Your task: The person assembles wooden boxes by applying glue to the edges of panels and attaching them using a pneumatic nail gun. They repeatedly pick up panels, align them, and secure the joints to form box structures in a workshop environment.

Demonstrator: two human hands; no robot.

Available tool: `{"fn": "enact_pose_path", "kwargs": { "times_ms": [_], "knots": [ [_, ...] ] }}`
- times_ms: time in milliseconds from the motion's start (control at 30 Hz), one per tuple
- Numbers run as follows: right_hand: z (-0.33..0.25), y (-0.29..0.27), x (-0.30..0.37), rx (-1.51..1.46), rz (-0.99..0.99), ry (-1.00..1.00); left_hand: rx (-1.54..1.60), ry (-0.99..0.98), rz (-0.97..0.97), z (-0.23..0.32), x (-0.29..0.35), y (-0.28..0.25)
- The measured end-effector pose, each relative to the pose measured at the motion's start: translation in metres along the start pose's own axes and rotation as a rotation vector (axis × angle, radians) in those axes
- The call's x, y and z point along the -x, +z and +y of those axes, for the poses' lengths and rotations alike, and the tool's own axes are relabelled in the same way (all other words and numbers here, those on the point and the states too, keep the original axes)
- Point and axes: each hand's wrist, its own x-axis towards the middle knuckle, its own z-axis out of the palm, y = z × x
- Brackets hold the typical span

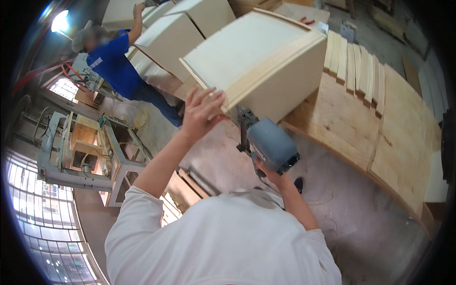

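Observation:
A pale box-shaped cabinet [294, 83] stands on the workbench in front of me, with a light wooden trim strip [266, 71] along its near upper edge. At the strip's left end, my left hand [204, 114] grips the corner, its fingers curled over the wood. My right hand [270, 173] is wrapped round the handle of a blue-grey nail gun [273, 145]. The tool's dark nose [244, 116] points up at the cabinet's near left corner, close below the trim. Whether the nose touches the wood I cannot tell. The gun's body partly hides my right fingers.
Several pale wooden strips [354, 71] lie in a row on the plywood bench [332, 123] at right. Red-handled pliers [306, 21] rest behind the cabinet. More white cabinets [173, 40] stand beyond. A person in a blue shirt [116, 71] works at far left, near a machine frame [78, 178].

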Motion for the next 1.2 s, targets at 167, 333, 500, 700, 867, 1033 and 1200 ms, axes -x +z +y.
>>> {"fn": "enact_pose_path", "kwargs": {
  "times_ms": [167,333,500,700,867,1033,1200],
  "knots": [
    [-0.012,-0.006,0.009,-0.322,0.203,0.132,-0.026,0.071,-0.079,-0.033,-0.016,-0.003],
    [-0.053,-0.025,0.036,-0.461,0.369,0.097,0.165,-0.014,0.139,-0.054,-0.016,0.020],
    [-0.053,-0.043,0.049,-0.254,0.560,0.116,0.256,-0.035,0.220,0.065,-0.085,0.077],
    [-0.011,-0.036,0.051,-0.099,0.713,0.246,0.293,0.063,0.338,0.136,-0.102,0.102],
    [0.003,-0.031,0.048,0.288,0.767,0.026,0.252,0.093,0.351,0.125,-0.097,0.104],
    [-0.002,-0.038,0.047,0.374,0.800,0.032,0.261,0.095,0.353,0.128,-0.098,0.102],
    [-0.032,-0.042,0.029,0.965,0.889,-0.326,0.280,0.083,0.343,0.128,-0.096,0.097]
  ]
}}
